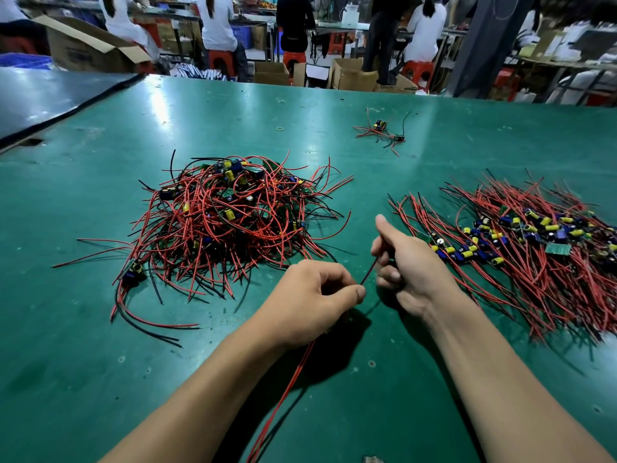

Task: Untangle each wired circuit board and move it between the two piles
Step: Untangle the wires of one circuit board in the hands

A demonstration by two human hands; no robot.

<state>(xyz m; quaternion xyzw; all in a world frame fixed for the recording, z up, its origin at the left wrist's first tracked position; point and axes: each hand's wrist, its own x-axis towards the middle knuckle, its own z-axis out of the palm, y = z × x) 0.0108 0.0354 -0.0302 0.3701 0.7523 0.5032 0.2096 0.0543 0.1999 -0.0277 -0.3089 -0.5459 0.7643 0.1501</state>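
Note:
A tangled pile of small circuit boards with red and black wires lies on the green table at centre left. A second pile, with its wires laid more in line, spreads at the right. Between them, near the front, my left hand pinches a red wire between thumb and fingers. That wire runs up into my right hand, whose fingers curl round it with the thumb raised. More red wire trails down from under my left hand toward me. The board on these wires is hidden inside my hands.
A loose wired board lies at the left pile's front edge. Two stray boards with wires sit farther back, near a rubber band. The green table stretches all round. Seated people, red stools and cardboard boxes line the far side.

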